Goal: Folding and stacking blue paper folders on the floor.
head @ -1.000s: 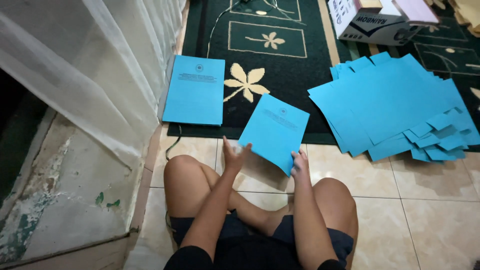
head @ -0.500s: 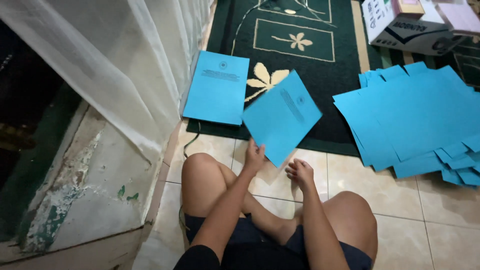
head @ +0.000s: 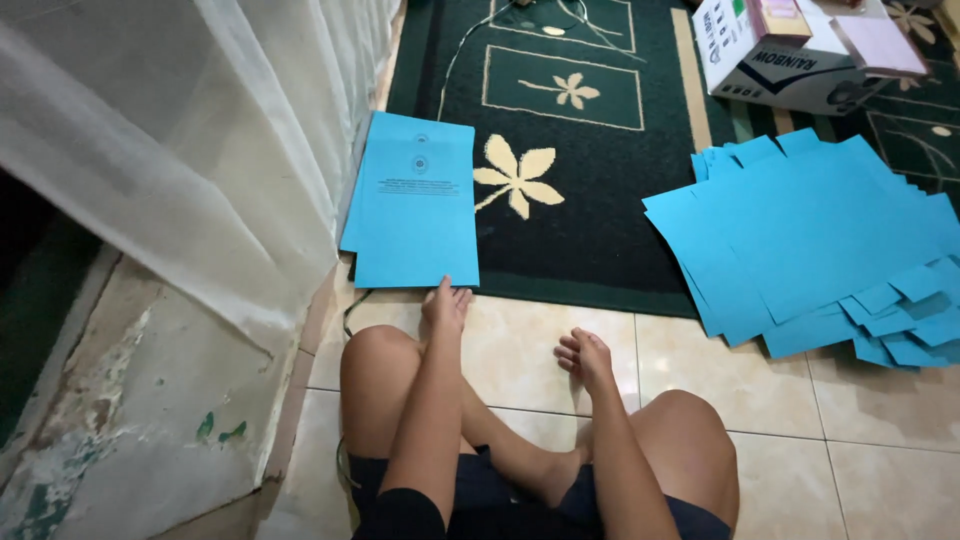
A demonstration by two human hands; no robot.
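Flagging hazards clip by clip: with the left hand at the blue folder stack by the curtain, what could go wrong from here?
1. The stack of blue paper folders lies half on the dark green patterned rug, half on the beige tiled floor; the left hand touching its near edge might skew it.
2. The sheer white curtain hangs against the stack and could snag a cover.
3. The loose spread of blue sheets could slide apart. The right hand is empty.

Matt blue paper folders [head: 415, 205] — smooth; the floor [head: 800, 400] glossy cream tile, the rug [head: 600, 200] woven cloth, the curtain [head: 200, 130] sheer fabric.
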